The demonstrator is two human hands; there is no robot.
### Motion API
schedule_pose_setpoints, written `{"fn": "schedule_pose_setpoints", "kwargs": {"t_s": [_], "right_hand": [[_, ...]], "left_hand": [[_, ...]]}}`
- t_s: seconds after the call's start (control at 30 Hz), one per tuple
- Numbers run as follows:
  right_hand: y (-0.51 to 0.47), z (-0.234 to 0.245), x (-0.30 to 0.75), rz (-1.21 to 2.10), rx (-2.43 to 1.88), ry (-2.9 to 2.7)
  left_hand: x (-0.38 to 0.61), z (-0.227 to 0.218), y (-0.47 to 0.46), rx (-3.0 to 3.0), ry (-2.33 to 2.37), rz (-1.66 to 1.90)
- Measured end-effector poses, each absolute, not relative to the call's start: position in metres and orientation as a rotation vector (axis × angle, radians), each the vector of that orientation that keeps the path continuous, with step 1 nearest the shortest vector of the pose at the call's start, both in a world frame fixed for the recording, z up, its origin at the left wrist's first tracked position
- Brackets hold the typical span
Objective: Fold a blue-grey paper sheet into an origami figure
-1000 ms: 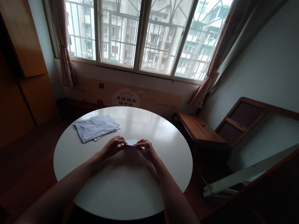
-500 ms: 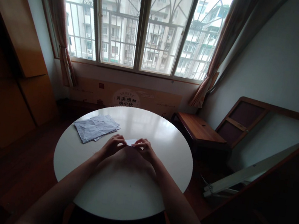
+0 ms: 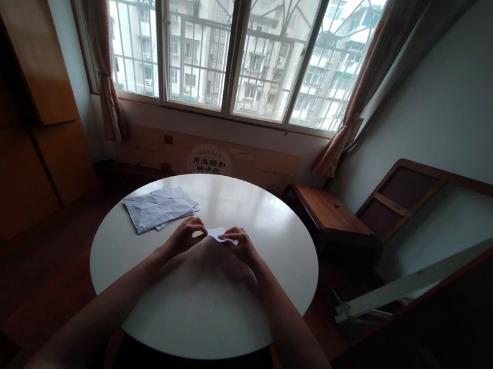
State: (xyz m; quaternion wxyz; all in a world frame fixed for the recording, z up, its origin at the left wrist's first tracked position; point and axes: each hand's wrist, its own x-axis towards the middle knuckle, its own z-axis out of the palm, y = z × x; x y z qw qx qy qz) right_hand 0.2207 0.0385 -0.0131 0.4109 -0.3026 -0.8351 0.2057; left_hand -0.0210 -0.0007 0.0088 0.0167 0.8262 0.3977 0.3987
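Between my hands, a little above or on the round white table [image 3: 186, 319], is a small piece of white paper [image 3: 215, 233]. My left hand [image 3: 188, 236] pinches its left corner between thumb and fingertips. At the other side, my right hand [image 3: 239, 243] grips the paper with thumb and fingers, covering part of that edge. Whether the paper is folded there I cannot make out. Creased sheets of paper [image 3: 157, 210] lie in a loose stack on the table, just beyond my left hand.
A low wooden table [image 3: 329, 211] stands past the white table's right side, with a wooden frame [image 3: 394, 193] leaning by the wall. Wooden cabinets [image 3: 3, 169] line the left. A printed cardboard panel [image 3: 250, 163] stands below the barred window [image 3: 269, 50].
The white paper has tilted slightly and more of its surface shows between my hands. My hands have barely shifted; the view has moved a touch.
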Motion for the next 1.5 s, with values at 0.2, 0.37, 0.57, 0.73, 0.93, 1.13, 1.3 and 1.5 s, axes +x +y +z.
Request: {"fn": "schedule_pose_setpoints", "kwargs": {"t_s": [0.2,0.37,0.57,0.73,0.93,1.13,1.3,1.5], "right_hand": [[0.037,-0.012,0.222,0.51,-0.826,-2.147],[0.034,-0.008,0.221,0.508,-0.803,-2.144],[0.029,-0.004,0.219,0.483,-0.803,-2.13],[0.029,-0.003,0.218,0.489,-0.912,-2.164],[0.029,-0.004,0.216,0.488,-1.173,-2.228],[0.033,-0.007,0.221,0.378,-1.279,-2.201],[0.036,-0.009,0.224,0.325,-1.386,-2.143],[0.034,-0.003,0.223,0.431,-1.299,-2.134]], "left_hand": [[-0.014,0.007,-0.003,2.593,1.19,1.214],[-0.013,0.005,-0.001,2.636,1.212,1.162],[-0.016,0.004,0.0,2.632,1.231,1.139],[-0.016,0.004,-0.001,2.6,1.252,1.092],[-0.017,-0.006,0.002,2.508,1.164,0.964],[-0.016,-0.008,0.003,2.477,1.17,0.985],[-0.015,-0.001,0.0,2.453,1.131,1.015],[-0.015,0.0,-0.002,2.441,1.141,1.012]]}}
